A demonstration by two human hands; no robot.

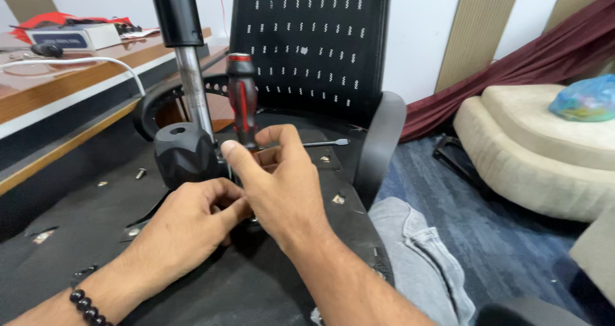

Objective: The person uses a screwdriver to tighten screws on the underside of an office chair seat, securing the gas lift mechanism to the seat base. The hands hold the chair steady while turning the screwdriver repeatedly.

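My right hand [277,175] grips a red-and-black screwdriver [242,95] that stands upright, tip down, on the underside of an overturned office chair seat [77,230]. My left hand [186,227], with a dark bead bracelet at the wrist, pinches something small at the screwdriver's tip; what it pinches is hidden by the fingers. Just left of the hands sits the black mechanism housing [184,152] with the chrome gas-lift column [194,89] rising from it.
A second screwdriver's metal shaft [328,143] lies on the seat behind my right hand. A loose bolt [140,173] rests at the left. The mesh chair back [307,44] stands behind, a wooden desk [57,89] to the left, a beige cushion [544,153] to the right.
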